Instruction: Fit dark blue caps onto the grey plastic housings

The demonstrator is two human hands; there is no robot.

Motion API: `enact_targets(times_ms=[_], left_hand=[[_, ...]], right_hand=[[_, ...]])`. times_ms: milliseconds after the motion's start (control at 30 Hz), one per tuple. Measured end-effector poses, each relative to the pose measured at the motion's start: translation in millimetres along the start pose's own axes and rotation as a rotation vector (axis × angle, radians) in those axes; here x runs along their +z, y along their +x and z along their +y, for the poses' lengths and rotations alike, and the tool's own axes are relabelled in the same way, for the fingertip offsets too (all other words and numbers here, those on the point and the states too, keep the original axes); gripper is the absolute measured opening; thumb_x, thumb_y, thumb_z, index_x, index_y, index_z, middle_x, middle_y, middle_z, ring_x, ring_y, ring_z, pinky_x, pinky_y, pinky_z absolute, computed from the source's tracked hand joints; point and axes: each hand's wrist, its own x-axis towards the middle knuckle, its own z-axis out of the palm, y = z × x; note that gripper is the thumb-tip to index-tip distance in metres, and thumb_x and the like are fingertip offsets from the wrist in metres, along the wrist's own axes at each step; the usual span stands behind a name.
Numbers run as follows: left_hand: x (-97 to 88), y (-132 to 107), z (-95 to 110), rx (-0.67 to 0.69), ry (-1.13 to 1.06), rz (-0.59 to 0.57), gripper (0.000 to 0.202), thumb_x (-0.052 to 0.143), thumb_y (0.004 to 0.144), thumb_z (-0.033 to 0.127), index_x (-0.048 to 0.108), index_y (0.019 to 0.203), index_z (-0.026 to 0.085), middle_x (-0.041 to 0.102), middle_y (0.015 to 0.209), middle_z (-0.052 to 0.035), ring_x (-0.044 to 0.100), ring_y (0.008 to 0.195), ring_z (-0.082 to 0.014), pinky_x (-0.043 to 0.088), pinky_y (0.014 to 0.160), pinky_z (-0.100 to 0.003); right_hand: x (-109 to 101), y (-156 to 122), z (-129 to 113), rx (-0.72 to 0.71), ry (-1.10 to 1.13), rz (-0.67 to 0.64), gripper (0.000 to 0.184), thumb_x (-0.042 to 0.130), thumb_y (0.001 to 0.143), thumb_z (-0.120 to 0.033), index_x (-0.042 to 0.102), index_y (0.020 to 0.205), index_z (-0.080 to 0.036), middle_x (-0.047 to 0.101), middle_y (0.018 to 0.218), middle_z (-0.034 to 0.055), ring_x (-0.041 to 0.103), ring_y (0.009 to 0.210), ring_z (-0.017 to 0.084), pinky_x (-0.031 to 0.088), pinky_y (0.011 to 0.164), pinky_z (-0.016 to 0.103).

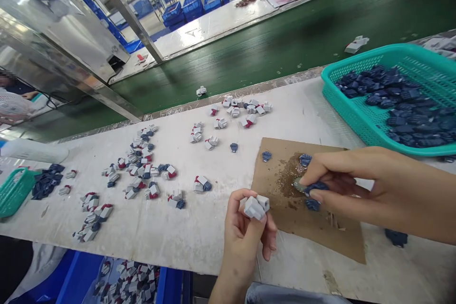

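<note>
Between the thumb and fingers of my left hand (245, 232) is a light grey plastic block piece (255, 206), held just past the cardboard's left edge. My right hand (352, 185) is closed over the brown cardboard sheet (278, 152), pinching a dark blue plastic piece (316, 187) low over a wet stain. Close to its fingertips lie two more blue pieces, one above (305, 159) and one below (312, 205). A small blue piece (266, 156) rests near the cardboard's top left corner. Fingers partly hide the held blue piece.
A teal basket (351, 121) of dark blue pieces stands at right. Assembled grey, red and blue parts (138, 166) lie scattered leftward on the white table. Beyond runs a green conveyor belt (249, 61). A blue bin (80, 278) of parts sits below the front edge.
</note>
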Motion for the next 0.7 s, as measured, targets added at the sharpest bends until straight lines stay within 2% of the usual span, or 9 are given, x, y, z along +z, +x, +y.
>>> enact_targets(times_ms=[100,167,233,300,367,467,567,633,700], left_hand=[[0.1,0,2,-0.041,-0.119,-0.138,0.035,0.087,0.073,0.048,0.067,0.088,0.024,0.077,0.079,-0.0012,0.066,0.057,-0.0122,0.044,0.035,-0.013],[0.7,2,0,0.014,-0.108,-0.112,0.03,0.082,0.08,0.048,0.066,0.091,0.025,0.078,0.084,-0.0016,0.073,0.071,-0.0164,0.053,0.045,-0.017],[1.1,4,-5,0.093,-0.028,-0.001,0.037,0.085,0.079,0.039,0.065,0.109,0.03,0.081,0.092,-0.0014,0.076,0.09,-0.0189,0.062,0.068,-0.025],[0.5,5,-11,0.161,0.085,0.087,0.052,0.089,0.076,0.036,0.067,0.122,0.031,0.081,0.107,-0.0048,0.071,0.115,-0.0225,0.057,0.098,-0.035],[-1.8,5,-14,0.276,0.234,0.117,0.034,0.089,0.075,0.036,0.078,0.106,0.03,0.076,0.122,-0.0066,0.061,0.131,-0.0258,0.044,0.114,-0.039],[-8.7,4,-16,0.556,0.473,0.187,0.006,0.088,0.077,0.033,0.083,0.08,0.033,0.067,0.127,-0.0049,0.059,0.128,-0.0254,0.045,0.111,-0.038],[-18.4,4,-12,0.774,0.634,0.154,0.019,0.083,0.081,0.024,0.084,0.09,0.041,0.061,0.1,-0.0057,0.065,0.102,-0.022,0.057,0.087,-0.034],[-25.5,4,-10,0.818,0.679,0.07,0.023,0.083,0.08,0.022,0.083,0.092,0.041,0.061,0.087,-0.0048,0.068,0.093,-0.0236,0.06,0.08,-0.037],[-32.5,3,-11,0.787,0.67,0.044,0.019,0.085,0.076,0.023,0.083,0.083,0.04,0.064,0.079,-0.0035,0.072,0.092,-0.0272,0.062,0.084,-0.045]], right_hand=[[4,-6,-6,0.054,0.101,0.062,0.01,0.061,0.091,-0.033,0.067,0.083,-0.031,0.058,0.056,-0.003,0.049,0.044,0.015,0.039,0.037,0.026],[10,-9,-7,0.078,0.154,0.087,0.011,0.061,0.089,-0.034,0.067,0.081,-0.031,0.056,0.055,-0.0024,0.049,0.044,0.015,0.04,0.037,0.026],[16,-11,-10,0.111,0.2,0.061,0.013,0.061,0.089,-0.035,0.067,0.079,-0.031,0.055,0.053,-0.0024,0.049,0.044,0.016,0.041,0.038,0.026],[21,-14,-13,0.168,0.237,0.052,0.013,0.061,0.089,-0.036,0.067,0.079,-0.032,0.055,0.053,-0.0022,0.05,0.045,0.016,0.042,0.039,0.026],[27,-17,-15,0.225,0.286,0.072,0.013,0.061,0.089,-0.037,0.067,0.079,-0.032,0.054,0.053,-0.0025,0.05,0.046,0.016,0.043,0.041,0.026],[34,-21,-14,0.279,0.403,0.093,0.02,0.063,0.091,-0.046,0.066,0.076,-0.032,0.051,0.054,-0.0024,0.049,0.048,0.016,0.042,0.042,0.027],[38,-18,-13,0.322,0.498,0.087,0.03,0.062,0.091,-0.056,0.065,0.078,-0.029,0.055,0.06,-0.0009,0.05,0.053,0.016,0.042,0.044,0.027],[39,-14,-15,0.332,0.563,0.08,0.032,0.061,0.091,-0.057,0.064,0.08,-0.028,0.055,0.062,-0.0007,0.049,0.054,0.016,0.04,0.045,0.026],[40,-10,-19,0.331,0.64,0.053,0.032,0.061,0.091,-0.056,0.062,0.078,-0.027,0.052,0.061,-0.0015,0.046,0.054,0.014,0.038,0.045,0.025]])
